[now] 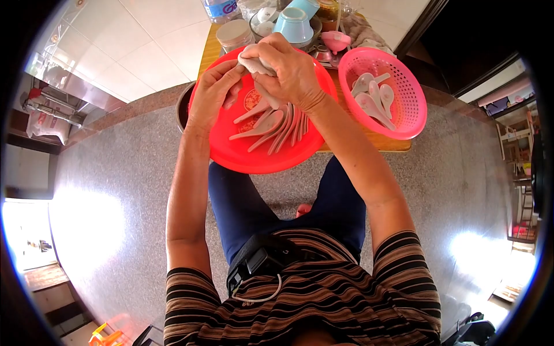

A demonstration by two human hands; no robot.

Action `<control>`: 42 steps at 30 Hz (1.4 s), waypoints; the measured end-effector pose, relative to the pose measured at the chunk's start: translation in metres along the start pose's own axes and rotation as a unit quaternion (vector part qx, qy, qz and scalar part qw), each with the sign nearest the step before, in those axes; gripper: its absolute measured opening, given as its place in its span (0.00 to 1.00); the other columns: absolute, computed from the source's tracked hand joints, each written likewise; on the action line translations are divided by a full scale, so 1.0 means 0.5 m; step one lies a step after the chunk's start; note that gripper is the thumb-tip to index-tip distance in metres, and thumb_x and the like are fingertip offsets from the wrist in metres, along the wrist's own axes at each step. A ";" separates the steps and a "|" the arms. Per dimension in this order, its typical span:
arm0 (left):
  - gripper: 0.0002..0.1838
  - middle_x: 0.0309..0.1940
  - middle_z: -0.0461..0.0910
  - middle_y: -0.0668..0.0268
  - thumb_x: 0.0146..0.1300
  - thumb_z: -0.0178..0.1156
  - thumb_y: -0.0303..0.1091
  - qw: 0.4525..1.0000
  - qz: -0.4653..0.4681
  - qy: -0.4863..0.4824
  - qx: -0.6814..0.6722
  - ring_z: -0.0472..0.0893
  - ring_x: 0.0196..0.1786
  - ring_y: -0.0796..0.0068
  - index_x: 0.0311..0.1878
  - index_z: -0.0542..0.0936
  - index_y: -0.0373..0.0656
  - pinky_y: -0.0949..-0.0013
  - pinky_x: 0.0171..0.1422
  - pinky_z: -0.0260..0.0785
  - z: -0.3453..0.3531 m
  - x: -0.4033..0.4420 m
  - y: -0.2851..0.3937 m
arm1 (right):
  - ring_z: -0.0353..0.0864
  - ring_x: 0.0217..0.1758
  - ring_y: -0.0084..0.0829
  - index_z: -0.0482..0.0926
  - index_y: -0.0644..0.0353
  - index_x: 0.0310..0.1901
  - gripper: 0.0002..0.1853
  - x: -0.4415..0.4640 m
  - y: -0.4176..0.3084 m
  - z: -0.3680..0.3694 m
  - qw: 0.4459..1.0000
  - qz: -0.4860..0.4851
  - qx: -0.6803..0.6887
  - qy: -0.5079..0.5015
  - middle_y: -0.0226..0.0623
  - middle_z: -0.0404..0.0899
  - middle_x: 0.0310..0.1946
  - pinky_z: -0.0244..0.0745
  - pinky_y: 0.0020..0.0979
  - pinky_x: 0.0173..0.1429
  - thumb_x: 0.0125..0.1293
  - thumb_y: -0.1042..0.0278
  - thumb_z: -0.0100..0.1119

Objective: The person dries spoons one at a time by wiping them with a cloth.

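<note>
Over the red tray (231,151), both hands are raised and close together. My right hand (284,68) grips a white cloth (255,61), its fingers wrapped round it. My left hand (218,86) is pinched beside the cloth; what lies between its fingertips is too hidden to name. Below the hands, several white spoons (271,126) lie overlapped in a fan on the tray. To the right stands a pink perforated basket (408,106) with several more white spoons (375,99) in it.
The wooden table (398,144) carries a lidded jar (235,34), pale blue bowls (293,26) in a glass bowl, a small pink bowl (336,40) and a crumpled towel (363,32). A bottle (220,10) stands at the back left.
</note>
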State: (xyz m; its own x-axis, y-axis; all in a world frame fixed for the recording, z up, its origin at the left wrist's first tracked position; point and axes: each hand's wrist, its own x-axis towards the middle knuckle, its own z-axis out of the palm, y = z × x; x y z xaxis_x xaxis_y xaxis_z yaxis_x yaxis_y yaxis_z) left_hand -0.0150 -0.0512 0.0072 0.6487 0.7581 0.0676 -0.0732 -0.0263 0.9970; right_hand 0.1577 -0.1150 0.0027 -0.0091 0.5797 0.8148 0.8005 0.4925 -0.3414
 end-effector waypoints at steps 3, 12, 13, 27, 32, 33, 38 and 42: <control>0.13 0.20 0.70 0.76 0.70 0.56 0.37 0.998 0.005 0.000 0.058 0.64 0.18 0.90 0.50 0.79 0.39 0.82 0.20 0.53 0.007 -0.002 0.005 | 0.83 0.36 0.37 0.79 0.42 0.45 0.14 0.001 0.004 -0.002 0.998 0.056 -0.004 0.030 0.30 0.76 0.41 0.80 0.36 0.38 0.55 0.61 0.64; 0.06 0.33 0.74 0.62 0.62 0.60 0.34 0.790 0.246 0.107 0.551 0.78 0.34 0.55 0.41 0.76 0.47 0.54 0.33 0.71 0.057 -0.005 -0.011 | 0.82 0.37 0.36 0.79 0.44 0.40 0.10 -0.005 0.025 -0.002 0.983 0.153 -0.100 0.026 0.28 0.75 0.38 0.78 0.37 0.37 0.55 0.60 0.65; 0.06 0.33 0.72 0.62 0.62 0.60 0.34 0.773 0.247 0.116 0.573 0.79 0.34 0.55 0.38 0.74 0.46 0.54 0.33 0.71 0.061 -0.007 -0.006 | 0.82 0.37 0.36 0.79 0.44 0.40 0.10 -0.005 0.024 -0.001 0.983 0.153 -0.100 0.026 0.28 0.75 0.38 0.78 0.37 0.37 0.55 0.60 0.65; 0.05 0.33 0.72 0.63 0.63 0.59 0.32 0.764 0.278 0.119 0.571 0.79 0.33 0.55 0.36 0.72 0.46 0.56 0.31 0.72 0.064 -0.009 -0.010 | 0.82 0.37 0.34 0.79 0.44 0.36 0.06 -0.006 0.032 -0.006 0.974 0.159 -0.157 -0.038 0.29 0.75 0.38 0.77 0.36 0.39 0.59 0.57 0.62; 0.05 0.33 0.73 0.63 0.63 0.59 0.33 0.749 0.273 0.134 0.588 0.79 0.33 0.56 0.36 0.72 0.47 0.55 0.31 0.72 0.062 -0.008 -0.011 | 0.82 0.36 0.35 0.79 0.44 0.36 0.06 -0.018 0.039 0.016 0.990 0.102 -0.072 -0.061 0.28 0.75 0.37 0.77 0.38 0.35 0.57 0.60 0.64; 0.05 0.33 0.73 0.64 0.63 0.59 0.34 0.753 0.271 0.135 0.585 0.79 0.33 0.57 0.36 0.72 0.47 0.56 0.31 0.72 0.061 -0.007 -0.011 | 0.82 0.35 0.35 0.79 0.43 0.35 0.06 -0.017 0.037 0.015 0.991 0.101 -0.068 -0.057 0.27 0.75 0.37 0.77 0.39 0.35 0.56 0.61 0.65; 0.06 0.32 0.76 0.67 0.62 0.60 0.35 0.756 0.280 0.154 0.571 0.80 0.32 0.58 0.36 0.73 0.48 0.57 0.29 0.71 0.057 -0.004 -0.012 | 0.82 0.33 0.35 0.80 0.42 0.36 0.07 -0.004 0.039 0.000 0.980 0.134 -0.127 0.074 0.25 0.76 0.36 0.77 0.36 0.33 0.55 0.61 0.65; 0.08 0.36 0.81 0.65 0.63 0.59 0.40 0.771 0.158 0.139 0.601 0.82 0.37 0.57 0.39 0.76 0.47 0.55 0.36 0.73 0.061 -0.006 -0.003 | 0.82 0.32 0.33 0.80 0.43 0.35 0.07 0.000 0.033 -0.008 0.979 0.104 -0.104 0.141 0.24 0.76 0.33 0.77 0.34 0.30 0.54 0.61 0.67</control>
State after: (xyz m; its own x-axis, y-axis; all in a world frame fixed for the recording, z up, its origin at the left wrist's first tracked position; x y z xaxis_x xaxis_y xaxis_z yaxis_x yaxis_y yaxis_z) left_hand 0.0065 -0.0732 0.0064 0.5431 0.6959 0.4698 0.6689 -0.6968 0.2589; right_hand 0.1733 -0.1094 -0.0010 0.3088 0.4364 0.8451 0.8726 0.2235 -0.4343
